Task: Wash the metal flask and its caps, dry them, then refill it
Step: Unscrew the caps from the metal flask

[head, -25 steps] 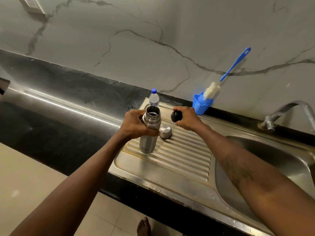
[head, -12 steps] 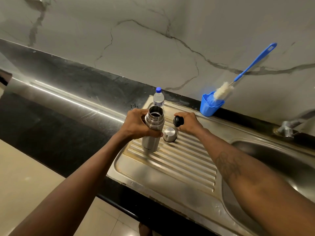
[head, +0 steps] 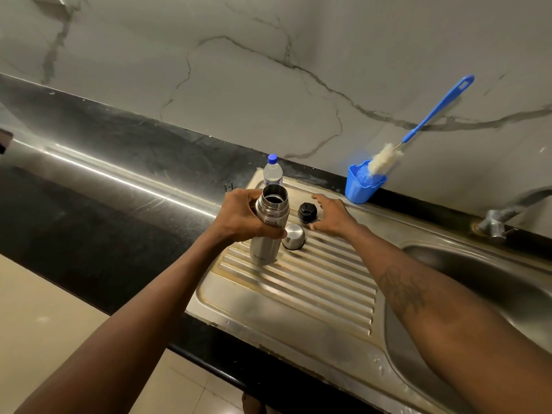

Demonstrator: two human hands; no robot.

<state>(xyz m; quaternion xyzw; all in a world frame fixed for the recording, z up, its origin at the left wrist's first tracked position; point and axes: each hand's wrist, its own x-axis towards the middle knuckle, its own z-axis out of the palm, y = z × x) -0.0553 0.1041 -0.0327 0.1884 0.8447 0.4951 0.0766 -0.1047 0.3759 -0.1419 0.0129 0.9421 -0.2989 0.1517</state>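
Observation:
An uncapped metal flask (head: 268, 234) stands upright on the ribbed steel drainboard (head: 322, 282), and my left hand (head: 242, 218) grips its upper part. Just right of the flask lies the steel outer cap (head: 293, 236), mouth down. Behind that cap sits the black inner stopper (head: 307, 211) on the drainboard. My right hand (head: 333, 216) hovers beside the stopper with fingers spread, holding nothing.
A small water bottle with a blue cap (head: 272, 171) stands behind the flask. A blue holder (head: 360, 189) with a blue-handled bottle brush (head: 418, 127) leans on the marble wall. The sink basin (head: 490, 291) and tap (head: 497, 218) lie to the right; black counter (head: 104, 180) to the left.
My right hand lowered the black stopper onto the drainboard behind the steel cap and let go of it. The left hand kept its hold on the flask.

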